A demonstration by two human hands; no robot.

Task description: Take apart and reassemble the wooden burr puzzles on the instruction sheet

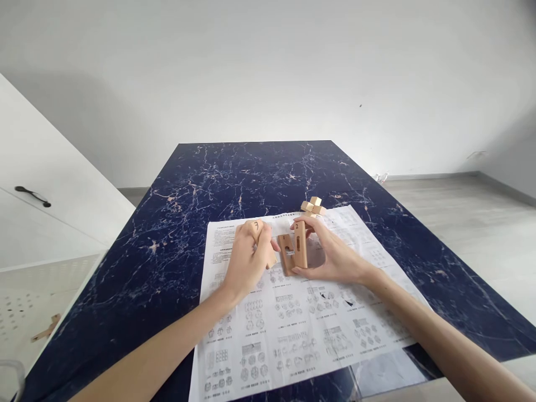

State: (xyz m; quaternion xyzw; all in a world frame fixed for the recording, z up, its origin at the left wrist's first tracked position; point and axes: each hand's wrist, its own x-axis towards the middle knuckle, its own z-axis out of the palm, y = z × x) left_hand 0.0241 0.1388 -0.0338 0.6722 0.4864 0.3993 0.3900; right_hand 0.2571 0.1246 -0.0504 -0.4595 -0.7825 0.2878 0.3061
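Note:
My left hand (250,257) is closed around a wooden puzzle piece marked 3 (255,228), its lower end showing below my fingers. To its right, my right hand (330,251) grips an upright wooden puzzle piece marked 2 (300,245) by its top and bottom; a slot runs along its face. Between the hands, a notched wooden puzzle piece marked 1 (285,262) stands against or just beside piece 2; I cannot tell if they are joined. Underneath lies a printed instruction sheet (268,357) covered with small diagrams.
An assembled wooden burr puzzle (313,207) sits at the sheet's top edge. The table (234,178) has a dark blue marbled top. At left are a white cabinet (50,162) with a black handle and a perforated white surface (25,307) bearing a small wooden piece (47,329).

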